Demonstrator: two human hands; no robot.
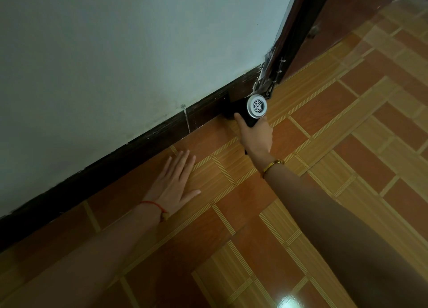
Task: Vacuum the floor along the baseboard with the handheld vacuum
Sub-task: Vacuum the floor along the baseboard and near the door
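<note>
Black vacuum [245, 112], round silver grille, nose against dark baseboard [139, 143]. Right hand [256, 135] grips it; left hand [172, 185] flat, fingers spread, on glossy tile floor [335, 169] near baseboard.

The wall [115, 53] takes up the left and far side. The baseboard [139, 150] runs along its foot from near left to far right. The floor [347, 145] spreads out to the right of the baseboard. The handheld vacuum [245, 113] sits on the floor toward the far end of the baseboard, with its front end at the baseboard. The right hand [256, 134] grips it from the near side. The left hand [172, 185] lies flat on the floor, nearer and to the left of the vacuum, just beside the baseboard and apart from the right hand. A door frame [284, 41] stands where the wall ends, just beyond the vacuum.
</note>
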